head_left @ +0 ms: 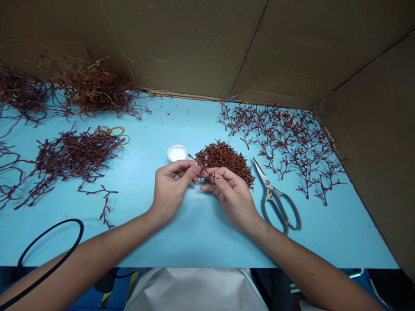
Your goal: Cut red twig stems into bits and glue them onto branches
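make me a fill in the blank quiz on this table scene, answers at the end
The tabletop is light ____.
The grey-handled scissors lie to the ____ of the right hand.
The small dish holds something ____ in colour.
The left hand, holding a thin brown sprig, is not gloved but ____.

Answers: blue; right; white; bare

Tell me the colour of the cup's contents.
The contents are white, best seen in the head view.

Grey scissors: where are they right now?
In the head view, the grey scissors lie on the blue table, just right of the right hand, between the brown pile and spread-out twigs.
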Available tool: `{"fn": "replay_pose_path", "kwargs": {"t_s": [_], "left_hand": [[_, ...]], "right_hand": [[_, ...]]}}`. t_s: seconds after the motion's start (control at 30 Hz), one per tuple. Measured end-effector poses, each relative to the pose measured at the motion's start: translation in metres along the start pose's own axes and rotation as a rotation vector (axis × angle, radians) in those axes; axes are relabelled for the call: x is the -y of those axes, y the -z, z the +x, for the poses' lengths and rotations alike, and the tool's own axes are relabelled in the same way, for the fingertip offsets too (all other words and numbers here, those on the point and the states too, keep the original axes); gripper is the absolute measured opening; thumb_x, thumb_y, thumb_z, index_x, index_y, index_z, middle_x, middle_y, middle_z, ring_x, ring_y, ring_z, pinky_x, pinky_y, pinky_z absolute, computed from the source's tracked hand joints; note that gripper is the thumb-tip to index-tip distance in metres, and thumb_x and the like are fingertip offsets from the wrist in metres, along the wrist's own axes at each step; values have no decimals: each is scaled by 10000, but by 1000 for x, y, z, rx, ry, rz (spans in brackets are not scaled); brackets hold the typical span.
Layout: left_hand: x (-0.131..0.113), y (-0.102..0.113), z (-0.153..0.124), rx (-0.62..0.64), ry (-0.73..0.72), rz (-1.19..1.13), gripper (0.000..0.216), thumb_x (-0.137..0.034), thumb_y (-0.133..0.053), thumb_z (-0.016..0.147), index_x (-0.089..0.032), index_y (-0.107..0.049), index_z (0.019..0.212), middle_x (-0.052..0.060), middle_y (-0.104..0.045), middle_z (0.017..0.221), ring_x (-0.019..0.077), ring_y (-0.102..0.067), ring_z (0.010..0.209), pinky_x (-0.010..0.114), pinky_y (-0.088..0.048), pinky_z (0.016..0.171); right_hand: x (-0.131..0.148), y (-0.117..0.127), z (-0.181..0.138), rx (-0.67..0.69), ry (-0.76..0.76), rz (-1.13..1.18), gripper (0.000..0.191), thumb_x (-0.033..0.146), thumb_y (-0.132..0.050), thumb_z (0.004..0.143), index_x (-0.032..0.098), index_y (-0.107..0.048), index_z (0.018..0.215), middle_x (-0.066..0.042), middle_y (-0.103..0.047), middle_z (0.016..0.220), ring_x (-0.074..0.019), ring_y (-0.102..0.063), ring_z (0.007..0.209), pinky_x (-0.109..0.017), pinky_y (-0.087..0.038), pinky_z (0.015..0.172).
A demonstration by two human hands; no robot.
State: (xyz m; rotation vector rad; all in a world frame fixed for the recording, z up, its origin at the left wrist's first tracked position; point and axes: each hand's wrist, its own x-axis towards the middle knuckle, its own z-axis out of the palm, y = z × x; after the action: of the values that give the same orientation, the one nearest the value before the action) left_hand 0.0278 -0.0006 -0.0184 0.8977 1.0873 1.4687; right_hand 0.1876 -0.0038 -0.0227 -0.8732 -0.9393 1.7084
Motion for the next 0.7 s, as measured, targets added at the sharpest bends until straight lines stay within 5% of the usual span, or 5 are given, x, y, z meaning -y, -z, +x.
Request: {"fn": "replay_pose_path", "kwargs": {"t_s": [0.37, 0.7], "left_hand": [[-3, -2, -1, 1, -21, 28, 114, -260, -872, 798, -172, -802, 781, 21, -765, 753, 105, -662, 591, 207, -572, 597], [2, 0, 0, -56, -2, 76, 93, -262, -858, 805, -183, -808, 810, 5, -756, 715, 110, -666, 585, 217, -567, 605]], "right_hand": [[1, -3, -1, -22, 5, 32, 201, 446, -845, 883, 256, -778, 883, -13, -746, 1013, -143, -718, 947, -256, -638, 822], [2, -2, 0, -62, 16, -15, 227, 442, -843, 881, 250, -765, 974, 14, -723, 784, -134, -700, 742, -248, -560, 664]]}}
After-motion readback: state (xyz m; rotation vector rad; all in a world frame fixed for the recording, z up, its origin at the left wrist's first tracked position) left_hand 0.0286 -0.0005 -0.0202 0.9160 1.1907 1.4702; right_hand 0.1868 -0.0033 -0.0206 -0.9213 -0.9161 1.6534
